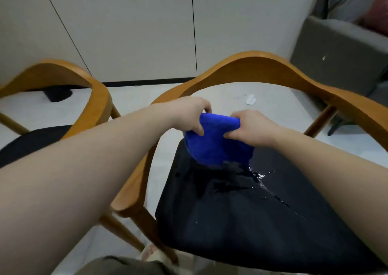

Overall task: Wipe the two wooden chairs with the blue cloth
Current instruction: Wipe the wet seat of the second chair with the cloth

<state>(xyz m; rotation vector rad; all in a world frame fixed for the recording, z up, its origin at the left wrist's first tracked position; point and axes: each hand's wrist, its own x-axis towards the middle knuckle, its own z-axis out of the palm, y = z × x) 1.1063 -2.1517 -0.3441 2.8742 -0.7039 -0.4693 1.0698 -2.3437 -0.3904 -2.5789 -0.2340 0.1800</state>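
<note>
A bunched blue cloth [218, 142] hangs over the back part of the black seat [252, 222] of the right wooden chair [262, 66]. My left hand [189, 115] grips the cloth's upper left edge. My right hand [249, 127] grips its upper right edge. Wet drops and a dark damp patch [260, 178] show on the seat just below the cloth. The left wooden chair [56, 73] stands beside it, with part of its black seat [31, 142] showing under my left forearm.
A grey sofa [340, 54] stands at the back right, close to the right chair's armrest. A white scrap [251, 100] lies on the pale floor behind the chairs. A dark object [57, 94] sits by the wall at left. My foot [150, 253] shows at the bottom.
</note>
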